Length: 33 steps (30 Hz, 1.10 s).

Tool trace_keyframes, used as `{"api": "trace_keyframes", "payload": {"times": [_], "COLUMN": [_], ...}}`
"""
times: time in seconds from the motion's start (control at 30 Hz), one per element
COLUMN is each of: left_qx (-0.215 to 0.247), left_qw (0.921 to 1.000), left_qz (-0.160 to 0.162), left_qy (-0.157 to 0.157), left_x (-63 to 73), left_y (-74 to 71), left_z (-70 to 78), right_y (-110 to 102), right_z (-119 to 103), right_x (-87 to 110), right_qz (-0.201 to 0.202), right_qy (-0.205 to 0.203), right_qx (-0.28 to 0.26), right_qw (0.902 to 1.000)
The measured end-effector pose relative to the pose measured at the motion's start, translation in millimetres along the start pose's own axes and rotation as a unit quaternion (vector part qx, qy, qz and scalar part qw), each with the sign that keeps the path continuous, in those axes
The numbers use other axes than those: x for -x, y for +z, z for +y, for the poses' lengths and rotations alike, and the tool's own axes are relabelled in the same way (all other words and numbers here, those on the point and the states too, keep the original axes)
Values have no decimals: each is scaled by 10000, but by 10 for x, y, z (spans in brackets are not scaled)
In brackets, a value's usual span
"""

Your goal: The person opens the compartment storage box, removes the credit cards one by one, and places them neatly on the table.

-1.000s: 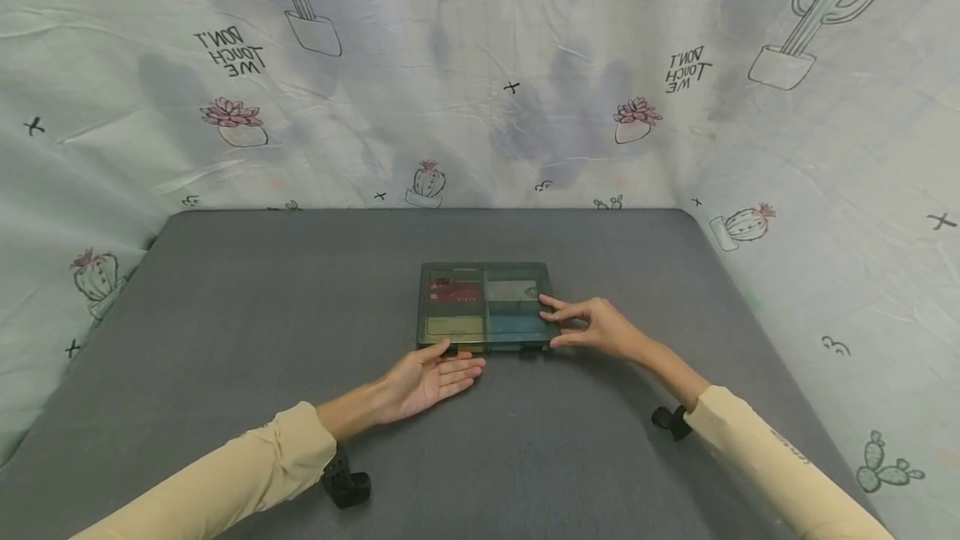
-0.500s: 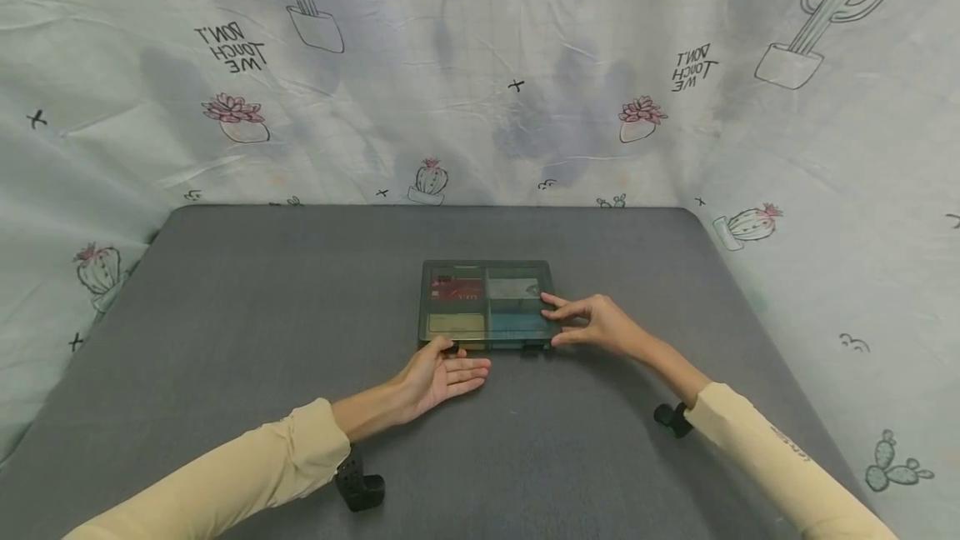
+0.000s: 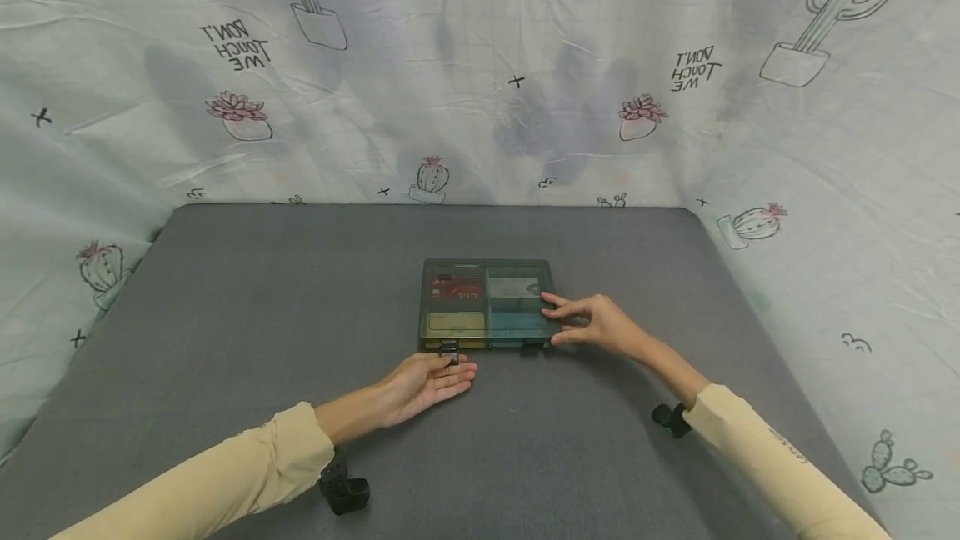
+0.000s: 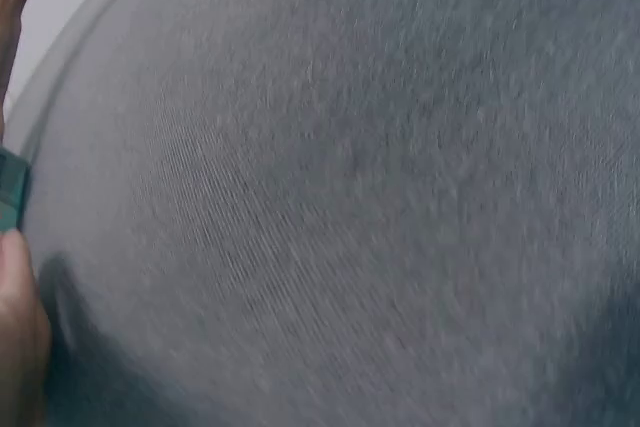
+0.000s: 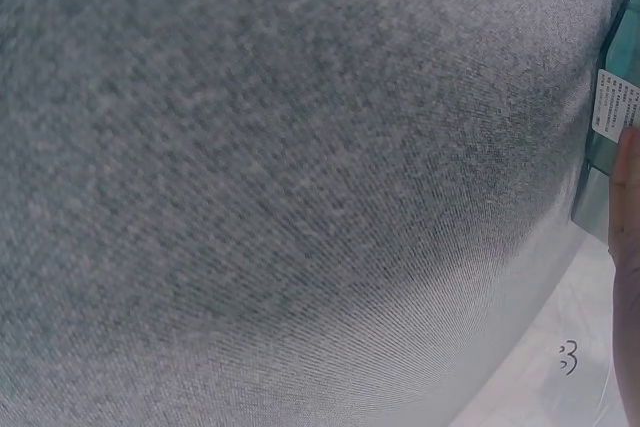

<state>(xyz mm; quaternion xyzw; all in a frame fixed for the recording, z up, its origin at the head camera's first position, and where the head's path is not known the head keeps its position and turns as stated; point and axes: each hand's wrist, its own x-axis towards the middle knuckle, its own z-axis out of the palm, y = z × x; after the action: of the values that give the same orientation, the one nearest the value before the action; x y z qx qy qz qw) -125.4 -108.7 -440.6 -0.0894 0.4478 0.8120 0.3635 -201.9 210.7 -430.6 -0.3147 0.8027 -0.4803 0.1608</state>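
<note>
Near the middle of the table point(image 3: 300, 290) lies the lidded box point(image 3: 487, 307), 1 front latch point(image 3: 449, 347) touched by thumb of the left hand point(image 3: 423, 388), fingers straight. The right hand point(image 3: 600, 328) grips its side. Working the latch seems the step; next needs steady bracing.

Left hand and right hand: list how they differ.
The left hand faces palm up with fingers extended; the right hand bends its fingers against the box. The left hand is at a near-side latch, the right hand at the box's right edge. Both extend from pale sleeves.
</note>
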Motion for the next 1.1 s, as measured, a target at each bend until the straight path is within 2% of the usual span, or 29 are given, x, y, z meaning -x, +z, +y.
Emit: {"api": "trace_keyframes", "payload": {"times": [0.2,0.33,0.5,0.67,0.87,1.1], "left_qx": [-569,-935,-972,-996,-1163,-1131], "left_qw": [9983,9954,9949,9946,9899,9876], "left_qz": [-66,114,203,-202,-775,-1009], "left_qy": [-58,-174,-173,-225,-250,-421], "left_x": [55,65,44,-48,-198,-345], "left_y": [-15,-18,0,105,271,445], "left_z": [-25,-48,-56,-47,-12,-21], "right_y": [28,54,78,77,52,10], "right_z": [-1,4,0,-9,-21,-42], "right_x": [11,17,30,31,17,17], "right_qz": [54,64,69,99,77,48], "right_qy": [-3,5,41,74,94,134], "right_qx": [84,105,154,178,156,109], "right_qw": [9999,9999,9998,9998,9998,9998]}}
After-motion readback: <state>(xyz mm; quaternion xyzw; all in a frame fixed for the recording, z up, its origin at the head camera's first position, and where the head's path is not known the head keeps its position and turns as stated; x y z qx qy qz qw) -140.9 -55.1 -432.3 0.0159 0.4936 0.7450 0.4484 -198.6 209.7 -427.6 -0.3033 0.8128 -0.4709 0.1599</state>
